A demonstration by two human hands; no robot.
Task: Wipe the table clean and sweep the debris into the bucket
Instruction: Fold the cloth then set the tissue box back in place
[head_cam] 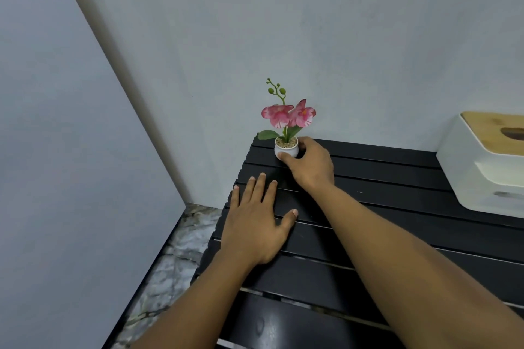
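Under both hands lay the table [397, 207]; my left hand [253, 224] rested flat on it, fingers straight, and my right hand [310, 164] gripped the pot [286, 148] just ahead. I saw no cloth, bucket or debris. Wiping judged not yet begun.

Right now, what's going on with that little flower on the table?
A person's right hand has its fingers curled round the small white flower pot, which stands at the far corner of the black slatted table, next to the wall. The left hand rests flat on the table just in front of it. A white tissue box stands on the right. No wiping shows yet.
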